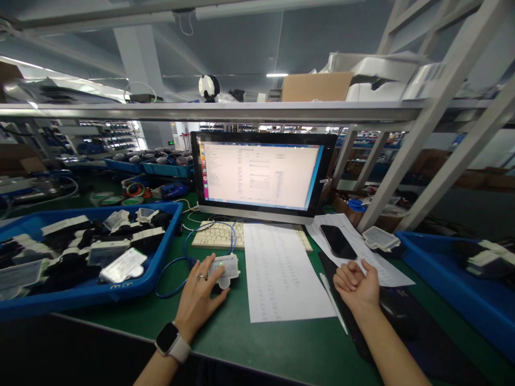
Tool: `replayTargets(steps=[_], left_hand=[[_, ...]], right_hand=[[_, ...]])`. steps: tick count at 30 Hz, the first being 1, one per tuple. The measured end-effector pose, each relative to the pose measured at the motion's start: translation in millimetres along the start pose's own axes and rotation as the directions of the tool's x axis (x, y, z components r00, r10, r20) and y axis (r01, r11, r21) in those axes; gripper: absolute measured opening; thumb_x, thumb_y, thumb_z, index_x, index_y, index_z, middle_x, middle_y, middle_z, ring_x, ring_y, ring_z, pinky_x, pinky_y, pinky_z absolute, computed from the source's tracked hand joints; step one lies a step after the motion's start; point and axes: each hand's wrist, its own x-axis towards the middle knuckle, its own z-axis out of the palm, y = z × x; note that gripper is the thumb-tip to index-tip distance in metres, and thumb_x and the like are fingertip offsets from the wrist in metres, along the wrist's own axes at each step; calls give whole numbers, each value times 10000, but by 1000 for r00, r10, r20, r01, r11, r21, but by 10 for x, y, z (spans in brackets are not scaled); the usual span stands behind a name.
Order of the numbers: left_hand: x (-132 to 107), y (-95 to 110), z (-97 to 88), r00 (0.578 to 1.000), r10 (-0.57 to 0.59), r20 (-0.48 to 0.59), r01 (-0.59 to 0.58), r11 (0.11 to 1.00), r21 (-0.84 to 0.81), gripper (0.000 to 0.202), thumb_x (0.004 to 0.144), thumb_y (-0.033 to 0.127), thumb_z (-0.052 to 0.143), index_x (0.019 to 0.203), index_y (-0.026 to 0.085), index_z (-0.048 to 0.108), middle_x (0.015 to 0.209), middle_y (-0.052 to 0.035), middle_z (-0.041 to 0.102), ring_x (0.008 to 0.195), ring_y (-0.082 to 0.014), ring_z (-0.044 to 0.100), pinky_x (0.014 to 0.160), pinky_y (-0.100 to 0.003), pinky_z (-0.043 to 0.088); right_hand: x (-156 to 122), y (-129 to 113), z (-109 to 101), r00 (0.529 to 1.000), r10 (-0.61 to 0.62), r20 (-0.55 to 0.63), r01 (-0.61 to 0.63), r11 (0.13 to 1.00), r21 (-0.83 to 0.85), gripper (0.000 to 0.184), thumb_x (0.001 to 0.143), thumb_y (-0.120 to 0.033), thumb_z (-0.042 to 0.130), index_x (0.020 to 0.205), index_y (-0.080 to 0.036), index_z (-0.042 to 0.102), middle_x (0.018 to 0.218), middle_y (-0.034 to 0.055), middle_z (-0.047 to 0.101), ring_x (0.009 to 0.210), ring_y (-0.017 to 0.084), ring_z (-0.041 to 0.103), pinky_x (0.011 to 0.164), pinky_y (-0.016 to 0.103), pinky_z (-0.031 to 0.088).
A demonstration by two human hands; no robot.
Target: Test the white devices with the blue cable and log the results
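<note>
My left hand (200, 292) rests on the green bench and grips a small white device (226, 268) with a lit green dot; a blue cable loops from it toward the keyboard (219, 235). A smartwatch sits on that wrist. My right hand (356, 283) lies palm-up on a black mat (406, 327), fingers loosely curled, holding nothing I can see. A white pen (333, 303) lies just left of it. A printed sheet (277, 273) lies between my hands.
A monitor (261, 177) stands behind the keyboard. A blue tray (86, 257) of white and black devices sits at left, another blue tray (462, 289) at right. A black phone (337, 241) lies on papers, beside another white device (380, 238). A shelf frame runs overhead.
</note>
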Motion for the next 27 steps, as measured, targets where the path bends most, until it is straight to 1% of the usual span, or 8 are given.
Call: replayTargets(steps=[5, 8, 11, 13, 16, 18, 20, 27], left_hand=[[-2, 25, -25, 1000, -16, -24, 16, 999, -35, 354, 772, 376, 588, 1090, 222, 576, 1364, -134, 416, 1229, -306, 427, 1015, -516, 352], [8, -22, -69, 972, -203, -118, 189, 975, -118, 356, 814, 402, 504, 1097, 192, 554, 1309, -143, 459, 1209, -299, 437, 978, -479, 388], [44, -176, -126, 814, -561, -147, 512, 814, -273, 344, 851, 441, 374, 942, 163, 555, 1005, -130, 606, 956, -251, 580, 808, -391, 472], [89, -299, -163, 709, -705, 17, 677, 674, -296, 356, 822, 499, 374, 783, 188, 543, 779, -76, 620, 757, -228, 601, 678, -344, 467], [175, -424, -187, 586, -736, 339, 807, 568, -162, 391, 730, 578, 468, 597, 213, 512, 603, -34, 587, 626, -227, 575, 577, -309, 399], [227, -458, -171, 522, -736, 431, 840, 531, -111, 406, 672, 594, 527, 533, 213, 513, 536, -31, 567, 580, -233, 562, 544, -300, 363], [263, -473, -141, 506, -736, 450, 853, 506, -132, 386, 652, 569, 555, 517, 208, 531, 513, -29, 566, 560, -230, 560, 537, -297, 359], [344, -406, -248, 571, -718, 398, 817, 451, -359, 447, 677, 552, 557, 869, 150, 592, 787, -68, 650, 752, -206, 605, 634, -288, 440]], right_hand=[[4, -1, 0, 1000, 4, -6, -4, 1000, 1, 246, 680, -320, 580, 487, -173, 534, 316, -64, 348, 251, 41, 286, 248, 146, 207], [-1, -2, -2, 1000, 5, 1, -5, 1000, -2, 243, 676, -323, 586, 490, -174, 536, 317, -64, 353, 249, 42, 286, 246, 145, 212], [-5, -5, -3, 1000, 3, 10, -3, 1000, -3, 235, 667, -323, 599, 495, -175, 538, 319, -63, 358, 249, 45, 289, 245, 146, 224], [-6, -7, -3, 1000, 11, 17, -11, 1000, -2, 226, 660, -319, 606, 500, -176, 538, 323, -61, 363, 253, 48, 296, 246, 149, 234], [-4, -9, -11, 999, 29, 25, -29, 1000, 0, 223, 677, -310, 596, 509, -181, 529, 331, -59, 366, 265, 53, 308, 253, 154, 250], [1, -7, -27, 999, 33, 31, -33, 999, 0, 229, 695, -309, 585, 516, -185, 519, 335, -61, 361, 269, 55, 310, 259, 158, 260], [7, -5, -46, 999, 34, 42, -33, 999, -4, 233, 705, -314, 585, 523, -188, 513, 340, -63, 360, 272, 57, 317, 267, 164, 271], [1, 1, -27, 999, 31, 44, -31, 1000, -3, 231, 676, -318, 612, 513, -184, 520, 334, -63, 361, 269, 53, 316, 265, 164, 267]])
